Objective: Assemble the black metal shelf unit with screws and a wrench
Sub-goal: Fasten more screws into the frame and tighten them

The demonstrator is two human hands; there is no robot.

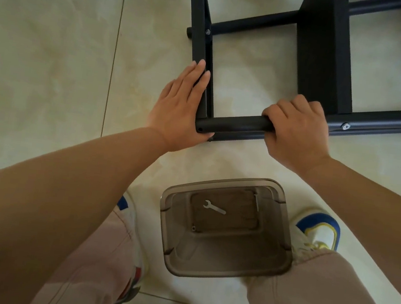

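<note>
The black metal shelf unit (325,53) lies on its side on the tiled floor, with a round tube (235,124) along its near edge. My left hand (182,107) lies flat with straight fingers against the upright side bar at the frame's near left corner. My right hand (297,130) grips the near tube, fingers curled over it. A silver bolt head (345,126) shows in the tube just right of that hand, another bolt head (207,31) higher on the side bar. A small silver wrench (214,207) lies inside a brown translucent bin (282,238) between my feet.
A small screw (193,228) lies in the bin's bottom near its left side. My shoes (320,230) stand on either side of the bin. A pale wall base runs along the top left. Open tiled floor lies to the left of the frame.
</note>
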